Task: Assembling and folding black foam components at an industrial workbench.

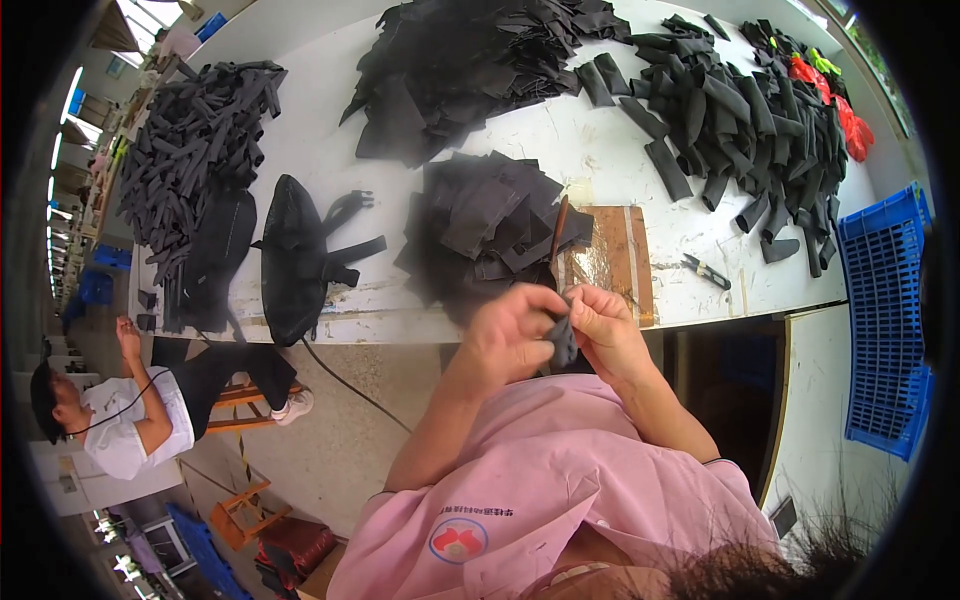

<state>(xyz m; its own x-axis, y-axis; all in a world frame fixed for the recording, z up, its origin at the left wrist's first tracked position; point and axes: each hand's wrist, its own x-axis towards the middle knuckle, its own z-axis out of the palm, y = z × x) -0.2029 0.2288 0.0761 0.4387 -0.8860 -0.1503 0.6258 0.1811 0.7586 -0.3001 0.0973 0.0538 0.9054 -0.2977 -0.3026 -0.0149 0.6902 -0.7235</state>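
Observation:
Close to my body at the table's near edge, both hands grip one small black fabric piece (565, 343). My left hand (508, 335) has its fingers curled round its left side. The thumb and fingertips of my right hand (606, 330) pinch its top. Just beyond them lies a heap of flat black fabric pieces (490, 220). A slim brown stick (560, 232) stands between that heap and a brown board (630, 255) with clear tape on it. The stick's lower end is partly hidden near my fingers.
On the white table (330, 90) lie a pile of narrow black tubes (200, 130), a black pouch with straps (292, 260), stacked black fabric (450, 75), wider black tubes (740, 110) and thread snips (707, 271). A blue crate (885, 320) stands right; a person (140, 405) sits left.

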